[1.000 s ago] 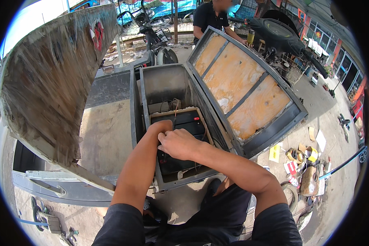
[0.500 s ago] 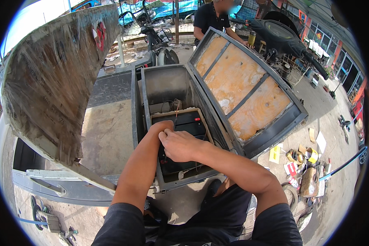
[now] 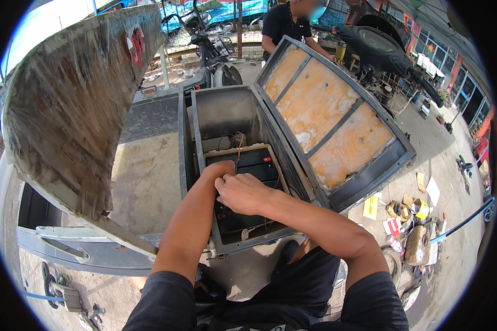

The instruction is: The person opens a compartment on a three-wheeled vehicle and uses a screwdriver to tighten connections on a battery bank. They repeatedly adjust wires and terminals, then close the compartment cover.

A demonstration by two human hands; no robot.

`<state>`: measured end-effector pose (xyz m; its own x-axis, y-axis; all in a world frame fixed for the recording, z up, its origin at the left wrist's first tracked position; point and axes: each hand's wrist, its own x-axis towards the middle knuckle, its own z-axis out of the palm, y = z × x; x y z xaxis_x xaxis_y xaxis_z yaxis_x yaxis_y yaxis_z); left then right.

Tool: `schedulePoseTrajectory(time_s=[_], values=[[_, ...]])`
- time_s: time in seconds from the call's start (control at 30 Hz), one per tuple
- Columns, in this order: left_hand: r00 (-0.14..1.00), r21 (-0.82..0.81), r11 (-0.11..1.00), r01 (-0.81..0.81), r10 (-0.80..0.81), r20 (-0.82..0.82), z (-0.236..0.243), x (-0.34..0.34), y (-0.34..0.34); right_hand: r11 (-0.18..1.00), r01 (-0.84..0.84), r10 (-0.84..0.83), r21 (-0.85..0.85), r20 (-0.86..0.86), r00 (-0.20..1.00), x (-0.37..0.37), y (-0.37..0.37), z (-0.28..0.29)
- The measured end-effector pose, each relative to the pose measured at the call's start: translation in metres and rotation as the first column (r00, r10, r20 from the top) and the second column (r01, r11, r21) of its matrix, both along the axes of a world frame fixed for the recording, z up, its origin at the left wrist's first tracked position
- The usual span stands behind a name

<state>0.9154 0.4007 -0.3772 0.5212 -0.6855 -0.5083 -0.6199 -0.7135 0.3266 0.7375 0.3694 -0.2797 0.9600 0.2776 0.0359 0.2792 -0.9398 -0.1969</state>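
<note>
Both my hands meet over several black batteries (image 3: 255, 159) packed in a lined metal box (image 3: 224, 97). My right hand (image 3: 242, 193) is closed, thumb and fingers pinched together beside my left wrist; whatever they grip is too small to make out. My left hand (image 3: 224, 167) is bent down toward the batteries, its fingers hidden behind the wrist and the right hand. A red terminal cap (image 3: 267, 159) shows on one battery. Thin wires (image 3: 239, 141) rise at the far end of the battery compartment. A pale cable loop (image 3: 245, 234) lies at its near end.
The box's lid (image 3: 337, 121), orange-brown board in a dark frame, leans open on the right. A large worn curved panel (image 3: 66, 110) stands on the left beside a flat bed (image 3: 143, 182). Across the lid a person (image 3: 284, 27) sits near an upturned scooter (image 3: 370, 44). Cartons and scraps (image 3: 406, 215) litter the ground.
My right hand's fingers have shifted very slightly beside my left wrist. Both arms otherwise keep their places, and the person behind the lid has barely moved.
</note>
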Motion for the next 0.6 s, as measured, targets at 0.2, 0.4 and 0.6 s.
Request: schedulePoseTrajectory(time_s=[0.2,0.4,0.6], values=[[0.994,0.011,0.994,0.109,-0.109,-0.027,-0.028,0.017,-0.006,0.998,-0.019,0.01,0.065,0.128,0.992,-0.003,-0.003,-0.011],[0.998,0.022,0.999,0.042,-0.041,-0.052,-0.013,0.01,-0.002,1.0,0.012,-0.012,0.017,-0.014,1.0,-0.001,-0.001,0.004],[0.997,0.004,0.999,0.033,-0.032,-0.066,-0.036,0.027,0.001,0.999,-0.012,0.007,0.053,0.092,0.996,0.001,0.001,-0.009]])
